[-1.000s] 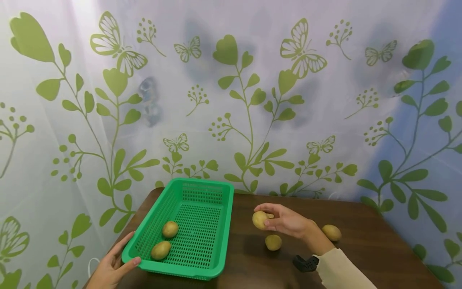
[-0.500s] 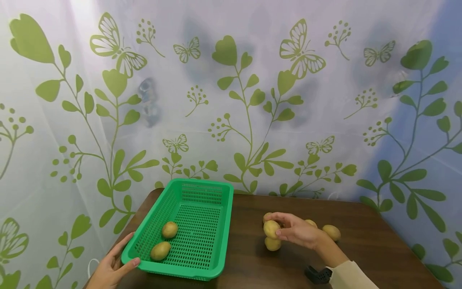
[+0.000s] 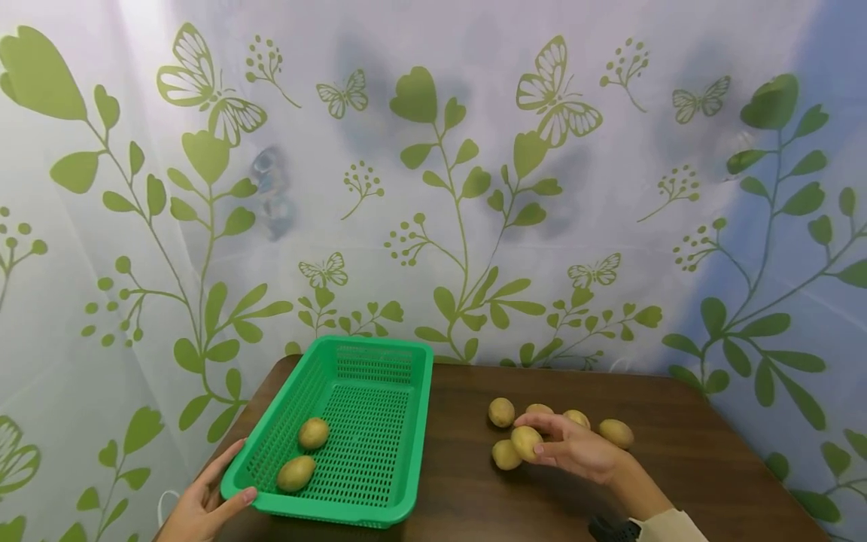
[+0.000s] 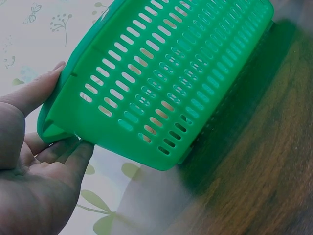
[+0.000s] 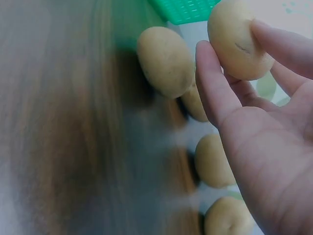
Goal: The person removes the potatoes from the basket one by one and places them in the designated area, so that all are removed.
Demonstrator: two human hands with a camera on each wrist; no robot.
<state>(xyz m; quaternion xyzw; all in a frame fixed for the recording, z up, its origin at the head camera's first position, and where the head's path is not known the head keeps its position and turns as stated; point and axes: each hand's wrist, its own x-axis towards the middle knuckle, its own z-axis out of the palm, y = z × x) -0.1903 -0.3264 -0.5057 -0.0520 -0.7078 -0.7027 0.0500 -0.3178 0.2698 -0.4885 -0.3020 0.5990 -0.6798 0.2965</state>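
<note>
The basket (image 3: 421, 433) is gripped at its near left corner by the left hand (image 3: 203, 500). Right of the basket, a potato (image 3: 527, 443) is pinched by the right hand (image 3: 579, 449) above the worktop (image 3: 460, 489). Two potatoes (image 3: 296, 473) are contained in the basket; five more potatoes (image 3: 616, 433) are spread on the worktop near the right hand.

Dark brown bench (image 3: 460, 497) here, rounded far corners; pale curtain (image 3: 406, 188) hanging right behind, w/ green leaves (image 3: 415, 94) & butterflies (image 3: 558, 98) printed on, bluish out R! And a thin white cord (image 3: 161, 506) curving at lower L, nr the bench.
</note>
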